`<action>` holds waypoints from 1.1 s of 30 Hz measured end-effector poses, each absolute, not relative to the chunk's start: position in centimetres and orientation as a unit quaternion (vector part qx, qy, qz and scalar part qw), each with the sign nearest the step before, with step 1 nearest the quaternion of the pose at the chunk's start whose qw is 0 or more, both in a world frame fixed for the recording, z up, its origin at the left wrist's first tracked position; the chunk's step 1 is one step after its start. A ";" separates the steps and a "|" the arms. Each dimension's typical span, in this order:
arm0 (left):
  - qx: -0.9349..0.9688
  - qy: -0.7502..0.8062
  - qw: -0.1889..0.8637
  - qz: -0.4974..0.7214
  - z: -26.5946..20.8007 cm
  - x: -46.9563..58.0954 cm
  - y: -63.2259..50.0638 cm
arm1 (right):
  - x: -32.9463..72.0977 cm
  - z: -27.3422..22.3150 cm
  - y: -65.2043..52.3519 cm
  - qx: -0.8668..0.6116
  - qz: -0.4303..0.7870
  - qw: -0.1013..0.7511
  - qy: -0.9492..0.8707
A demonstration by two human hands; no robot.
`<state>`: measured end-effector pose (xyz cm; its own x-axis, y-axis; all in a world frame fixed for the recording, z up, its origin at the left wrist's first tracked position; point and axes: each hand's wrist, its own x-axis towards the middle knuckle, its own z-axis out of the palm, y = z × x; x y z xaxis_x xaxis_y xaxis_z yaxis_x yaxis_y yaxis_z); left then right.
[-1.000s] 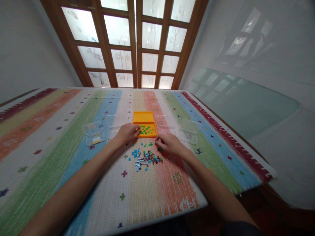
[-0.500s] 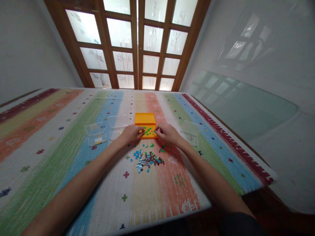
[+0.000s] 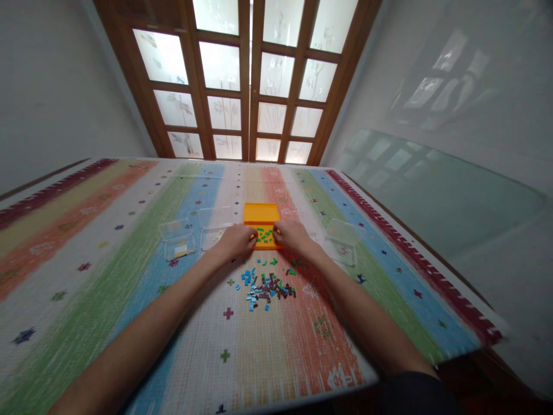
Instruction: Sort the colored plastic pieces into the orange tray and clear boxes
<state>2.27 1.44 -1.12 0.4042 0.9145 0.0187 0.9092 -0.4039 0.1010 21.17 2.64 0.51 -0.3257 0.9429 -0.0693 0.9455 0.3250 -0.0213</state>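
Note:
A small orange box [image 3: 261, 213] lies opened in the middle of the table, its lid part tipped back on the far side. Green bricks [image 3: 265, 237] are scattered over the floor of its near half. My left hand [image 3: 238, 240] is at the left side of the box, fingers curled closed on its edge. Opposite it, my right hand [image 3: 294, 235] has its fingers bent round the right edge. Whether a tiny brick is also inside either hand, I cannot tell. Closer to me, a loose pile of brown, blue and green bricks [image 3: 270, 286] lies on the cloth.
Left of the box stand two clear plastic cases with raised lids, one [image 3: 179, 246] holding something white and yellow, the other [image 3: 211, 236] partly behind my left hand. Another clear case [image 3: 343, 251] sits to the right. A striped tablecloth [image 3: 190, 357] covers the table.
The view has shifted slightly, moving everything right and down in the picture. My fingers have drawn in tighter at both sides of the box. The brick pile looks unchanged.

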 end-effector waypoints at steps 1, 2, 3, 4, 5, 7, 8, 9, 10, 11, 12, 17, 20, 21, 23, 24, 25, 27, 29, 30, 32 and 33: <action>0.836 0.546 0.038 0.034 -1.1 2.3 1.4 | 21.2 0.5 2.6 0.579 -0.030 0.022 0.814; 0.836 0.547 0.040 0.033 -1.0 2.3 1.4 | 21.4 0.4 2.6 0.577 -0.031 0.020 0.816; 0.835 0.547 0.041 0.032 -1.0 2.3 1.3 | 21.6 0.4 2.6 0.575 -0.033 0.017 0.818; 0.835 0.548 0.043 0.032 -0.9 2.3 1.3 | 21.8 0.4 2.6 0.570 -0.035 0.013 0.821; 0.835 0.548 0.045 0.032 -0.9 2.3 1.3 | 22.1 0.4 2.5 0.565 -0.038 0.007 0.824; 0.834 0.549 0.048 0.031 -0.9 2.3 1.3 | 22.9 0.3 2.4 0.551 -0.042 -0.004 0.833; 0.833 0.550 0.050 0.031 -0.9 2.3 1.3 | 23.4 0.3 2.2 0.540 -0.048 -0.016 0.840; 0.833 0.550 0.052 0.032 -0.9 2.3 1.3 | 23.9 0.2 2.0 0.527 -0.056 -0.032 0.847; 0.833 0.550 0.053 0.033 -0.9 2.3 1.4 | 24.5 0.1 1.8 0.507 -0.072 -0.059 0.857; 0.832 0.551 0.054 0.034 -0.9 2.3 1.4 | 25.1 0.0 1.5 0.484 -0.095 -0.089 0.865; 0.831 0.552 0.054 0.036 -1.0 2.3 1.4 | 25.7 -0.1 1.1 0.462 -0.121 -0.113 0.871; 0.828 0.557 0.052 0.040 -1.2 2.4 1.4 | 28.7 -0.6 -1.0 0.374 -0.213 -0.148 0.890; 0.825 0.561 0.050 0.038 -1.3 2.4 1.3 | 29.6 -1.2 -1.9 0.378 -0.244 -0.133 0.883; 0.823 0.564 0.049 0.038 -1.3 2.4 1.3 | 29.8 -1.5 -2.1 0.383 -0.249 -0.131 0.880; 0.820 0.570 0.047 0.037 -1.3 2.5 1.2 | 29.9 -2.1 -2.4 0.392 -0.252 -0.131 0.875; 0.818 0.572 0.046 0.038 -1.3 2.5 1.2 | 29.9 -2.4 -2.4 0.395 -0.250 -0.131 0.874; 0.817 0.574 0.046 0.039 -1.3 2.5 1.1 | 29.9 -2.6 -2.5 0.396 -0.247 -0.129 0.875; 0.814 0.577 0.047 0.043 -1.3 2.6 1.0 | 29.9 -2.9 -2.6 0.398 -0.238 -0.125 0.877; 0.813 0.578 0.049 0.051 -1.3 2.6 1.0 | 29.9 -3.0 -2.7 0.401 -0.232 -0.123 0.877; 0.813 0.577 0.049 0.055 -1.2 2.5 1.0 | 29.9 -3.0 -2.7 0.402 -0.230 -0.121 0.878; 0.816 0.573 0.051 0.060 -1.2 2.4 1.1 | 29.9 -2.9 -2.8 0.402 -0.226 -0.118 0.880; 0.818 0.569 0.053 0.061 -1.2 2.3 1.2 | 29.9 -2.8 -2.8 0.401 -0.222 -0.115 0.881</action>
